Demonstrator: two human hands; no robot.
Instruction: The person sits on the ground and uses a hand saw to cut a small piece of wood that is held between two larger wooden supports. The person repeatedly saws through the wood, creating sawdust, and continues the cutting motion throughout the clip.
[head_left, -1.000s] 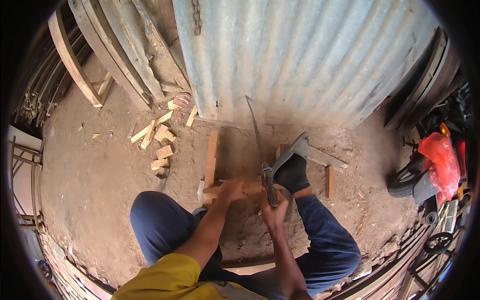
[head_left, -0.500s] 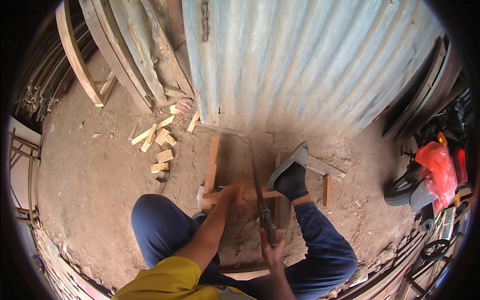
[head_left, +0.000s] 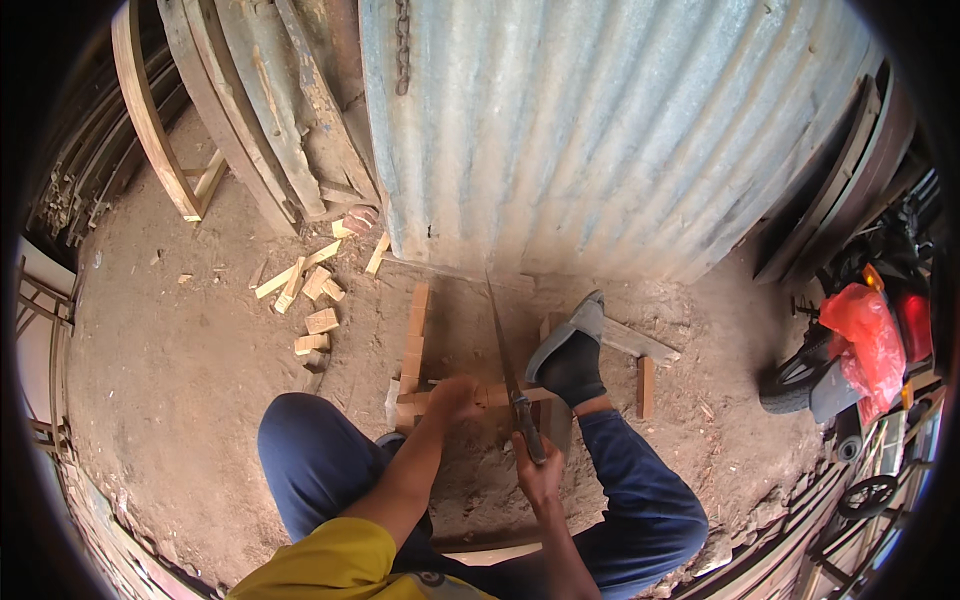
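The right hand (head_left: pixel 540 472) is closed around the handle of a saw (head_left: pixel 509 370), whose thin blade points away from the person, toward the metal sheet. Compared with half a second ago, this hand is a little farther forward, so the top of the handle is now about level with the wooden strip (head_left: pixel 500 396); one second ago, it was farther forward again. The left hand (head_left: pixel 455 398) grasps the same strip, as in both earlier frames, and the strip lies crosswise in front of the person, just beside the blade. The right foot, in a black sock (head_left: pixel 571 374) and a grey sandal (head_left: pixel 578 328), rests near the right end of the strip, which lies over a darker block (head_left: pixel 558 425). Near the strip's left end, a line of wooden pieces (head_left: pixel 415 340) runs away from the person. Farther to the left, the pale offcuts (head_left: pixel 320 321) lie on the ground (head_left: pixel 190 350) in the same arrangement as before. Beyond stands the corrugated metal sheet (head_left: pixel 600 130).
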